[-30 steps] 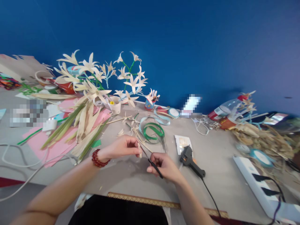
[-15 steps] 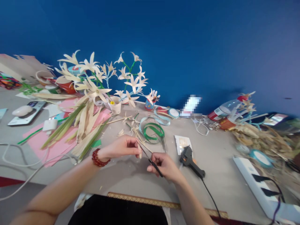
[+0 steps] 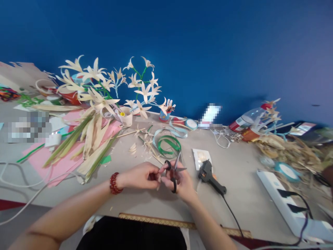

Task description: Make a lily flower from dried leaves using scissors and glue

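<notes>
My left hand (image 3: 142,176), below a red bead bracelet (image 3: 114,183), is closed in a pinch on a small pale husk piece (image 3: 158,186), mostly hidden by the fingers. Close against it, my right hand (image 3: 183,185) has black-handled scissors (image 3: 177,166) looped on its fingers, the blades parted and pointing away to the upper right. The fingertips of both hands meet around the husk piece. Just beyond them lie a coil of green ribbon (image 3: 169,152) and a few cut pale petals (image 3: 133,149).
To the right rests a black glue gun (image 3: 212,177) beside a white packet (image 3: 199,157). Corn husks (image 3: 93,139) lie over pink paper (image 3: 61,163) at left. Husk flowers (image 3: 145,92) stand behind. A power strip (image 3: 273,198) sits at right, a patterned ruler (image 3: 156,220) along the front edge.
The scissors have swung round in my right hand, from blades toward the left hand to blades pointing away. My hands have come together, and the right fingertips now reach the husk piece.
</notes>
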{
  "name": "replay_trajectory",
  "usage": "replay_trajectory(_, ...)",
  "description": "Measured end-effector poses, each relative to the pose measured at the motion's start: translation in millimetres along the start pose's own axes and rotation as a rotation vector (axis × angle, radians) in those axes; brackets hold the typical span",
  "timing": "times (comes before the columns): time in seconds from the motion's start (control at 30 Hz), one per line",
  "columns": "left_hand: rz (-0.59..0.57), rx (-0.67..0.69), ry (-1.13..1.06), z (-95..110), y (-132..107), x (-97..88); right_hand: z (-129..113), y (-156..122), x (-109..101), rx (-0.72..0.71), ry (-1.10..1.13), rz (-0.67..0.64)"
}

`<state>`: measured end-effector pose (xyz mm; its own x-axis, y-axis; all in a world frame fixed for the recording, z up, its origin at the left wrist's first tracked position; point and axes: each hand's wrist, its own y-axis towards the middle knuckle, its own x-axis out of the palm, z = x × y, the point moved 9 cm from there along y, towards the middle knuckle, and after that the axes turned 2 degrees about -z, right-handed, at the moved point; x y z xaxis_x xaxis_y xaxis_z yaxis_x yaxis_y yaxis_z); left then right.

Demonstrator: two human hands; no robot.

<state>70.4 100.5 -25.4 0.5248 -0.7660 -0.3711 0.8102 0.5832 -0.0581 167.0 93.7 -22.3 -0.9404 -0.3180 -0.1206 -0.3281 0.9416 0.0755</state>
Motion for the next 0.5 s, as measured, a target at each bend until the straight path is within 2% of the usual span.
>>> replay_trajectory(0.1, 0.008, -0.006, -0.006, -4, 2, 4.2, 0, -1, 1, -0.006, -0.115, -0.021)
replay_trajectory(0.2, 0.051, -0.007, -0.013, -3, 2, -2.5, 1, -1, -6, -0.027, -0.178, 0.002)
replay_trajectory(0.37, 0.185, -0.003, -0.011, 5, 1, -22.6, 6, 1, -9, 0.041, -0.096, 0.004)
replay_trajectory(0.5, 0.227, 0.006, -0.032, 10, -1, -27.6, 7, 2, -7, 0.073, 0.031, 0.035)
